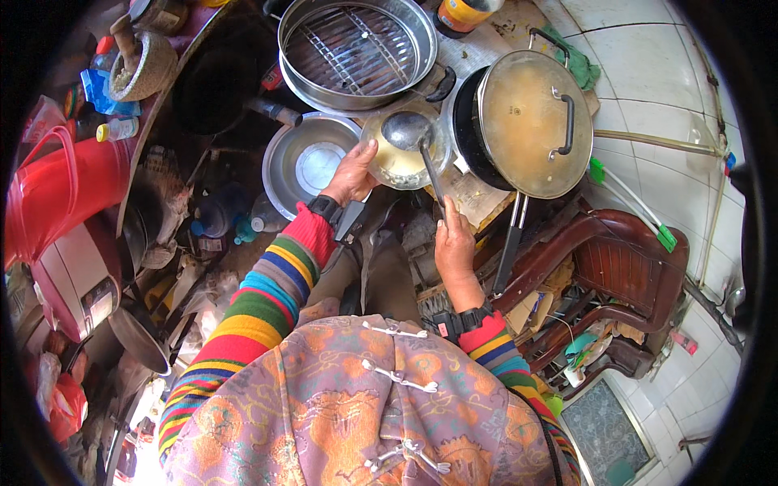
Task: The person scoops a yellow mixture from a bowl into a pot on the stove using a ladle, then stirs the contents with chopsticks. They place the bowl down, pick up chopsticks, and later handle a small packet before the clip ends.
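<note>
The lidded pan (527, 121) blocks the ladle (408, 130) rightward; above the basin (314, 166) is open.

The left hand (352, 172) is holding a bowl (440, 138), the right hand (455, 247) is gripping a ladle (408, 130), and a lidded pan (531, 121) is standing rightward beyond that hand.

A grey metal ladle (408, 130) slants over a clear round bowl (442, 147) holding pale yellowish contents (398, 164)

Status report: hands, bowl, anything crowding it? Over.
Left hand holding clear bowl by its edge. Right hand gripping ladle, scoop end at the bowl. Covered pan close on bowl's right.
</note>
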`<state>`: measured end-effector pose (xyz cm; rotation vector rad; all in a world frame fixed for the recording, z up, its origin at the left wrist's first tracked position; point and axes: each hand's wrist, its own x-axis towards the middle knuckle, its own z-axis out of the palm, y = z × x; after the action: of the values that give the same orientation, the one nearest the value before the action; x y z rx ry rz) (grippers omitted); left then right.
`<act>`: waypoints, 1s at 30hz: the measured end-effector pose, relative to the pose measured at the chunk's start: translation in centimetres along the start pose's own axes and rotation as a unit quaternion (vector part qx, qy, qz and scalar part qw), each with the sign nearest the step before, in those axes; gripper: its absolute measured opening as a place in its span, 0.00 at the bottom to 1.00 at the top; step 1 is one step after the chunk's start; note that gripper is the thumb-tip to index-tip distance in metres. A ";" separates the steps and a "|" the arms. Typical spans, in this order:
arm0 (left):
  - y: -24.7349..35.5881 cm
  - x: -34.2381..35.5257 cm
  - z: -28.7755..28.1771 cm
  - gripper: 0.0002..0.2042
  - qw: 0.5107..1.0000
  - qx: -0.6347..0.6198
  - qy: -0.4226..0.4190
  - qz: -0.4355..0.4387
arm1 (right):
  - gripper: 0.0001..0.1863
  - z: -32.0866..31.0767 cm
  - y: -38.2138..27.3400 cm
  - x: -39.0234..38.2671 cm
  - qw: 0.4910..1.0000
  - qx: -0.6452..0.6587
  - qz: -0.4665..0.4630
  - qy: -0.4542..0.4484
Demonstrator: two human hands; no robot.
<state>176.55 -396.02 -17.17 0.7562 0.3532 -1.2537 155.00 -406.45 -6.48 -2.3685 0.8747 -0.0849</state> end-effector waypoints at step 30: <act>2.9 -5.4 3.1 0.31 0.995 0.093 0.036 -0.029 | 0.20 -3.9 -2.1 -0.4 0.592 0.695 0.349 -0.209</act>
<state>177.20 -393.85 -10.66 0.9564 0.3216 -1.3288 154.86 -406.98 -2.09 -0.4377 0.8784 0.0925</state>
